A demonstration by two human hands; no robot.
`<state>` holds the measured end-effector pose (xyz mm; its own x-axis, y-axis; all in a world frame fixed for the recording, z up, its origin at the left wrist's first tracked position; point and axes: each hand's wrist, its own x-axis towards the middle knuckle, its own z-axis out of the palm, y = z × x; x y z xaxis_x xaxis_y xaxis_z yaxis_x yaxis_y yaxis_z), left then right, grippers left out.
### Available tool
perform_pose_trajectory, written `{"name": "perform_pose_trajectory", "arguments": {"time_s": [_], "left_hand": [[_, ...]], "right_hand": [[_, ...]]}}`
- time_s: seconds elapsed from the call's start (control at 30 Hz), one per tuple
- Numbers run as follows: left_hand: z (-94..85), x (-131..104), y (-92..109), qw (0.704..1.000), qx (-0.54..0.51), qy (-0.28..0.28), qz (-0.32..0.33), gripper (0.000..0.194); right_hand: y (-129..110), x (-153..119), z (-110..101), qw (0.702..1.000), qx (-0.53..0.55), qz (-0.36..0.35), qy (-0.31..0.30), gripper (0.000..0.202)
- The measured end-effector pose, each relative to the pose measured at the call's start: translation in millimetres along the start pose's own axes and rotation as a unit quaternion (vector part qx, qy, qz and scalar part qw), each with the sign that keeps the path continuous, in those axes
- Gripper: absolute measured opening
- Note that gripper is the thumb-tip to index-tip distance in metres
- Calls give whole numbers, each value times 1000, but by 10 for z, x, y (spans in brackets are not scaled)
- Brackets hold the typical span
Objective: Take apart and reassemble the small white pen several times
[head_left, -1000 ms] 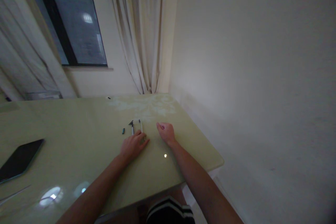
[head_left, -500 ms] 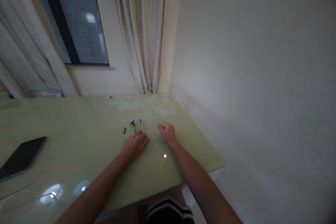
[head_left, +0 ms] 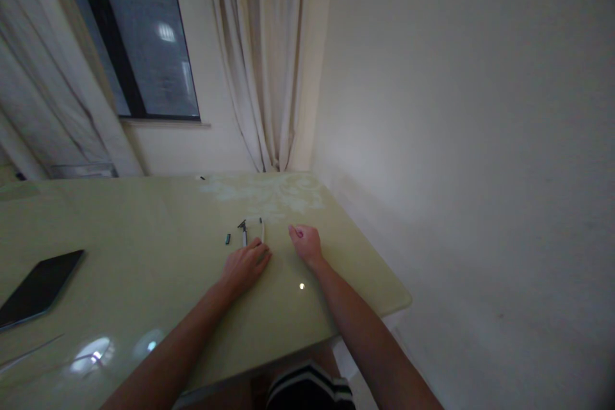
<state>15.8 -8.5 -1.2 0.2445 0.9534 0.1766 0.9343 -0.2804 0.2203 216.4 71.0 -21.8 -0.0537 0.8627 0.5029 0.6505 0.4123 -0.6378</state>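
1. A white toothbrush (head_left: 262, 230) lies on the counter (head_left: 269, 314), dark head pointing away.
2. The left hand (head_left: 247, 262), fingers half-curled, covers its near end; I cannot tell if it grips.
3. A razor (head_left: 245, 236) lies just left.
4. The right hand (head_left: 306, 243) is fisted nearby, contents hidden.

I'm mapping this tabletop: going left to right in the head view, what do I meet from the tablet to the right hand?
Tablet, dark bit at the far edge, small dark block, razor, white stick, right hand.
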Motion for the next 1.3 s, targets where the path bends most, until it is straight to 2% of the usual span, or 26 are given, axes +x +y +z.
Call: {"name": "perform_pose_trajectory", "arguments": {"time_s": [0.6, 0.87, 1.17, 1.23, 1.3], "left_hand": [[42, 25, -35, 1000, -21, -15, -4, 37], [12, 17, -1, 1000, -4, -13, -6, 36], [56, 12, -23, 1000, -5, 5, -3, 37], [21, 11, -43, 999, -5, 30, -25, 39], [-42, 7, -92, 994, 9, 59, -87, 44]], "right_hand": [[12, 6, 7, 1000, -13, -3, -1, 48], [20, 3, 4, 1000, -1, -3, -5, 48], [10, 4, -5, 1000, -8, 5, -9, 47], [9, 2, -6, 1000, -7, 4, -4, 48], [8, -1, -4, 1000, -5, 1, 1, 49]]}}
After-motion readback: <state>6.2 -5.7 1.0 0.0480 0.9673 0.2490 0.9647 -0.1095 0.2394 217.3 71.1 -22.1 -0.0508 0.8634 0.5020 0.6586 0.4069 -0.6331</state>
